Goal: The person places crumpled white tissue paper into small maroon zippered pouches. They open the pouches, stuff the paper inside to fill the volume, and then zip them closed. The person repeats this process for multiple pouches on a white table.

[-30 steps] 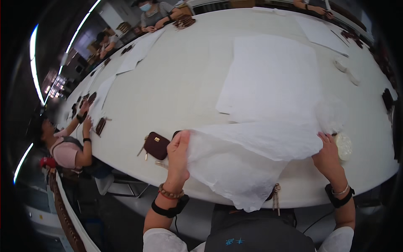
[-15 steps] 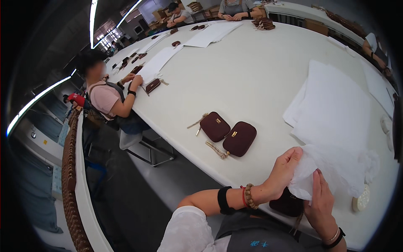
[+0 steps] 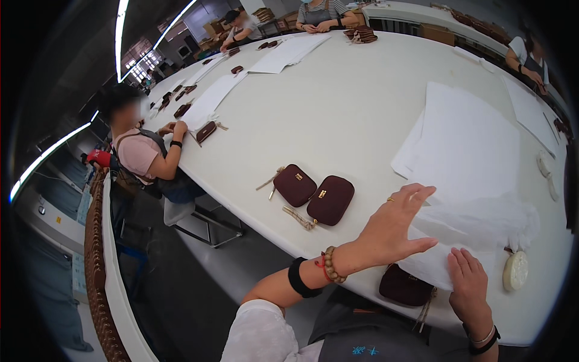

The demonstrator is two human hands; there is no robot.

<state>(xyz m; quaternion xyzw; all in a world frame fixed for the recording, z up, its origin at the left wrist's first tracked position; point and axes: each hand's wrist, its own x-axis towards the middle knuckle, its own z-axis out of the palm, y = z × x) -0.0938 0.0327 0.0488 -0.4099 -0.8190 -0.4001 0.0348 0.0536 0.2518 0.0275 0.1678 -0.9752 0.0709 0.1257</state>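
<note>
Lying at near edge of table (image 3: pixel 259 127): burgundy pouch (image 3: pixel 403 288), its upper right part covered by thin white paper (image 3: pixel 429 265). Left hand (image 3: pixel 392 234) over paper's left side, fingers spread, thumb well apart; contact with paper cannot be told. Right hand (image 3: pixel 469 286) at paper's near right edge, fingers straight and together; cannot tell whether paper is pinched. Two more burgundy pouches (image 3: pixel 330 202) side by side, left of hands. White sheets (image 3: pixel 473 139) beyond. Pale round roll (image 3: pixel 516 271) right of right hand.
</note>
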